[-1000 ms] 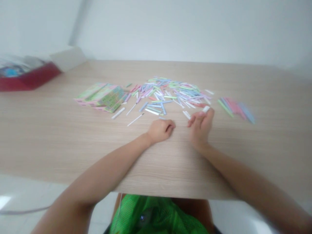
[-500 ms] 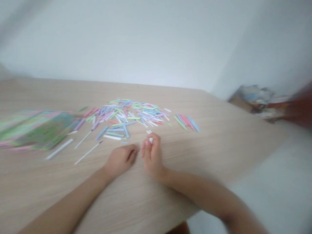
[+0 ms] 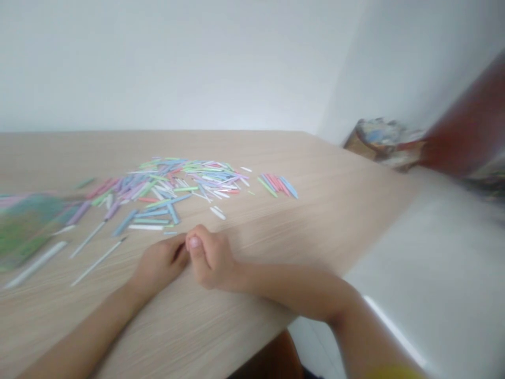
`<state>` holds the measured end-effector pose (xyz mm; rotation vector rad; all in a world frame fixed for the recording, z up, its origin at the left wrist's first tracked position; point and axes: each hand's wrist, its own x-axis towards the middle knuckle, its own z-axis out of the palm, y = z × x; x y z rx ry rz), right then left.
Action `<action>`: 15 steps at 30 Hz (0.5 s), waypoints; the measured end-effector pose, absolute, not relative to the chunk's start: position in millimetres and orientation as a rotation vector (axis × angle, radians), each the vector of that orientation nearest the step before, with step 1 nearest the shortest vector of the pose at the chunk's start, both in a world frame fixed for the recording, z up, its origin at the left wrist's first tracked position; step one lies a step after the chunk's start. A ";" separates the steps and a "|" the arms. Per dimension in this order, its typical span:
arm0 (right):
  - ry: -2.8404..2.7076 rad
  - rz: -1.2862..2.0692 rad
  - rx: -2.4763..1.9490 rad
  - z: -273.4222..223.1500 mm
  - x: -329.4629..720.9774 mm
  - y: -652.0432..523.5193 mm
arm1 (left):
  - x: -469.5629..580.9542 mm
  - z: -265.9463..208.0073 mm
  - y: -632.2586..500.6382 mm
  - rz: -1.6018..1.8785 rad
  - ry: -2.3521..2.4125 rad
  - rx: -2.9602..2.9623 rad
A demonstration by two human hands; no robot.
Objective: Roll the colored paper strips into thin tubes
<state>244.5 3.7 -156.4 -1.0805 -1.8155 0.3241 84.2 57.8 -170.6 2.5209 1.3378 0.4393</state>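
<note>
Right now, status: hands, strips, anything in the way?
Left hand and right hand curled, touching, resting on table. Contents of hands hidden. Pile of coloured paper strips just beyond them. Nothing between.

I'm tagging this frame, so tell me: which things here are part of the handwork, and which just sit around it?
In the work:
left hand and right hand, closed, touching each other
heap of pastel paper strips
light wooden table

Lying about:
sorted row of green, pink and blue strips
blurred green-and-pink stack
long white sticks
</note>
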 end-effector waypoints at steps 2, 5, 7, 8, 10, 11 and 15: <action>-1.901 0.207 -0.986 -159.0 245.4 6.0 | 85.9 -174.3 56.9 0.417 1.378 2.591; -1.909 0.163 -0.957 -159.0 244.7 6.6 | 89.2 -180.6 62.3 0.303 1.412 2.787; -1.827 0.266 -1.086 -155.3 243.4 5.3 | 91.6 -181.2 73.6 0.261 1.327 2.949; -1.772 0.336 -1.165 -152.7 242.7 4.8 | 93.1 -180.0 81.6 0.276 1.239 3.028; -1.675 0.469 -1.294 -147.1 241.9 4.8 | 97.2 -175.9 100.6 0.364 1.054 3.159; -1.634 0.522 -1.344 -144.8 241.8 5.4 | 100.0 -174.0 110.4 0.426 0.998 3.202; -1.534 0.628 -1.380 -140.6 242.5 9.0 | 114.7 -173.1 139.2 0.691 1.311 3.251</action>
